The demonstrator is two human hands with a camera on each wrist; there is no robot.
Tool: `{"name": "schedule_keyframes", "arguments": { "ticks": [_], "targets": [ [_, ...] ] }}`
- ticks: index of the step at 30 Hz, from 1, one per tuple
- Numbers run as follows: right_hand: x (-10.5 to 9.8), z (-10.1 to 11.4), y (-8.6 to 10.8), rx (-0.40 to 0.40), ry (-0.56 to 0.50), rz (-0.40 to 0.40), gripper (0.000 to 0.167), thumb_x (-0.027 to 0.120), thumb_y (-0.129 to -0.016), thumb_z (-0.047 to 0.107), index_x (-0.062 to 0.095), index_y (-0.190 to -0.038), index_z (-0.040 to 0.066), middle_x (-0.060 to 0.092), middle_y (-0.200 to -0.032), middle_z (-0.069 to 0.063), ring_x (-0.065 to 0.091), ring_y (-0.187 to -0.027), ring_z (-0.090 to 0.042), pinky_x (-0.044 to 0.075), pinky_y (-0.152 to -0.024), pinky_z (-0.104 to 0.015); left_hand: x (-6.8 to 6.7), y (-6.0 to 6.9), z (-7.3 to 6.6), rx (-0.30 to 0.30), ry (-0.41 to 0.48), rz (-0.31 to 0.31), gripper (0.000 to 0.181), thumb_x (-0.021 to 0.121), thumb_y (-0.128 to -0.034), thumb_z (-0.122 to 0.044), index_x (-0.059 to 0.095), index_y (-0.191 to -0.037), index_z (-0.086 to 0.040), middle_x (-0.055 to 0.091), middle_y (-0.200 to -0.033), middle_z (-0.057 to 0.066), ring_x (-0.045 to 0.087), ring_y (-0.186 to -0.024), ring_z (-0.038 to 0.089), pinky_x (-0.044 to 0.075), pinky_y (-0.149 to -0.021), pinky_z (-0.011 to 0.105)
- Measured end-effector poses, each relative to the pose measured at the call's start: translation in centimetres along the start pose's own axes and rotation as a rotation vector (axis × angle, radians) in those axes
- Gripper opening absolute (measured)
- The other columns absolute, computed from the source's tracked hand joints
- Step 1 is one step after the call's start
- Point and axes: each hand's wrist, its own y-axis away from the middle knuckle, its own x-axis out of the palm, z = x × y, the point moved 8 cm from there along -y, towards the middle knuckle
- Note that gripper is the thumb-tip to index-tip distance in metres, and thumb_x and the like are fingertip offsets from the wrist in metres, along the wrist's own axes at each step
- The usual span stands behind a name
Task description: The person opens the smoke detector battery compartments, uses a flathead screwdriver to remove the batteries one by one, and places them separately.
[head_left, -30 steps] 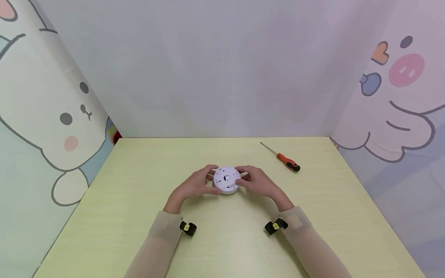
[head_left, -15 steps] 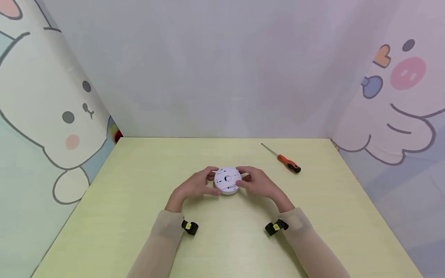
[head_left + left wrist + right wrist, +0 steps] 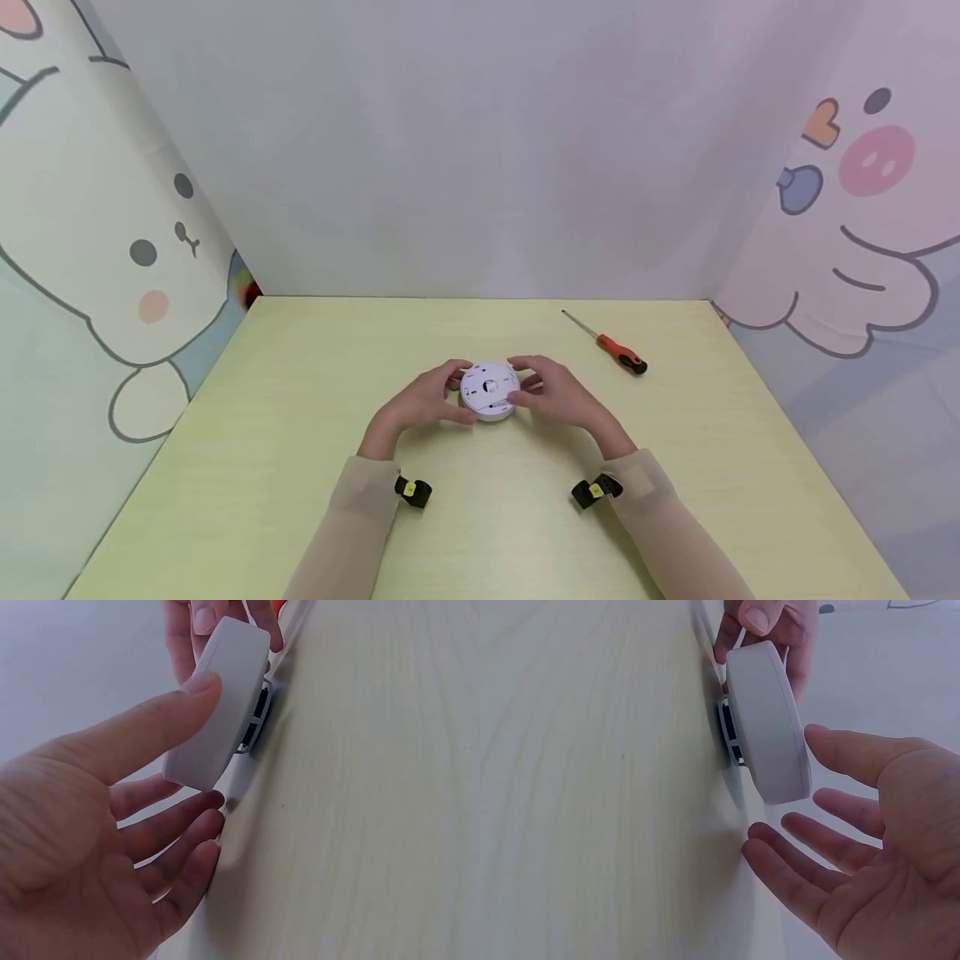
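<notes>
A white round smoke detector (image 3: 483, 404) is between both hands near the middle of the table, its printed flat face up and its dark-slotted vent part facing the tabletop. My left hand (image 3: 418, 400) grips its left side, the thumb (image 3: 161, 724) against the rim in the left wrist view and the fingers round the far side. My right hand (image 3: 558, 392) holds the right side, with the thumb at the edge of the printed face and the index finger at the far rim. Whether the vent part (image 3: 730, 731) touches the table cannot be told.
Behind the right hand, a screwdriver (image 3: 618, 352) with a red and black handle lies slantwise on the pale wooden table (image 3: 300, 375). A plain light cloth (image 3: 480, 150) hangs at the back, and cartoon-printed cloth stands along both sides.
</notes>
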Motion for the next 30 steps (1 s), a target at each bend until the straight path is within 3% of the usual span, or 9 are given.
{"name": "schedule_keyframes", "arguments": {
  "ticks": [10,21,30],
  "targets": [
    [-0.9,1.0,0.2,-0.041,0.054,-0.048,0.062,0.081,-0.097,0.016,0.054,-0.151,0.001,0.059,-0.146,-0.023,0.063,-0.126,-0.041,0.058,-0.100,-0.051,-0.1,-0.5,0.3,0.015,-0.008,0.006,0.089,0.096,-0.0812,-0.027,0.049,-0.156,-0.014,0.063,-0.137,0.003,0.057,-0.129,0.023,0.047,-0.113,0.048],
    [-1.3,2.3,0.1,-0.143,0.136,-0.053,0.062,0.083,-0.095,0.015,0.057,-0.150,0.005,0.061,-0.143,-0.021,0.063,-0.125,-0.041,0.057,-0.100,-0.055,-0.5,-0.3,0.2,0.045,-0.016,0.033,0.087,0.094,-0.0834,-0.026,0.048,-0.155,-0.010,0.062,-0.141,0.006,0.057,-0.130,0.025,0.049,-0.111,0.048],
    [-1.3,3.3,-0.1,-0.180,0.213,-0.032,0.062,0.085,-0.092,0.014,0.059,-0.148,0.006,0.063,-0.142,-0.019,0.063,-0.124,-0.039,0.055,-0.103,-0.053,-0.1,-0.5,0.8,0.059,0.009,0.034,0.086,0.095,-0.0826,-0.027,0.049,-0.154,-0.011,0.061,-0.140,0.004,0.057,-0.129,0.024,0.049,-0.110,0.047]
  ]
}}
